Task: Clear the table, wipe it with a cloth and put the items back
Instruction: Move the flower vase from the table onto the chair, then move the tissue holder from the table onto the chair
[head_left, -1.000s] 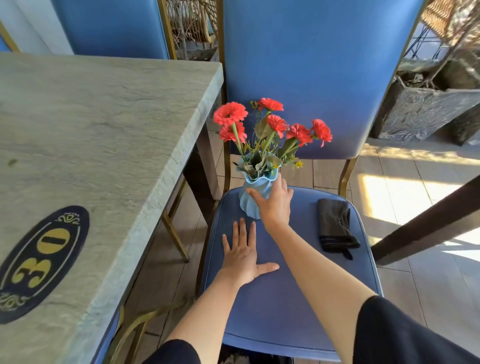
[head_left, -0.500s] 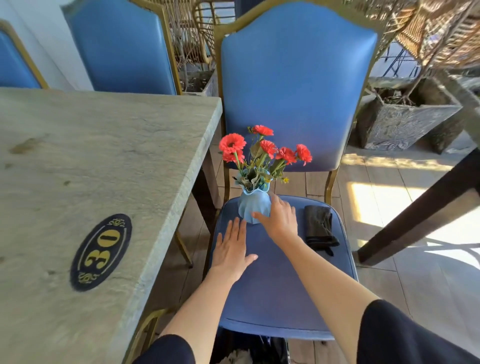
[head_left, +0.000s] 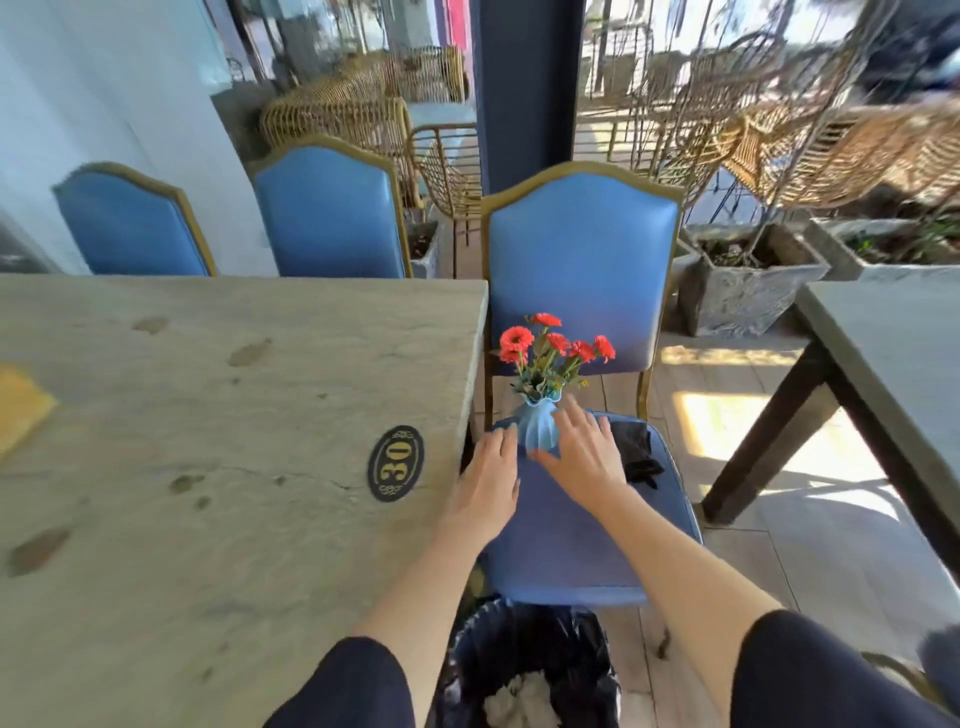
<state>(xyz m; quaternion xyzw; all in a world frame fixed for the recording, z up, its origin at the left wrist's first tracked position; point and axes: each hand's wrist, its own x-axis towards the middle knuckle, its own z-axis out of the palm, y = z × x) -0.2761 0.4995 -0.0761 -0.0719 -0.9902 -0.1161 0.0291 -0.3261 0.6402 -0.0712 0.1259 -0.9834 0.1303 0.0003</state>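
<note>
Vase (head_left: 537, 428) on chair seat (head_left: 571, 545); right hand (head_left: 584, 457) touches it, fingers (head_left: 574, 415) spread loose; left hand (head_left: 488, 483) flat beside; black cloth (head_left: 634, 449) nearby.

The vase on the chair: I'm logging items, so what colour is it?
The vase is light blue, seen in the head view.

The right hand (head_left: 584, 454) has loosened its hold on the vase (head_left: 537, 427), and its fingers now lie spread just beside it. The left hand (head_left: 488, 486) has moved forward over the chair seat (head_left: 561, 551), so its fingertips are now at the vase's left side.
</note>
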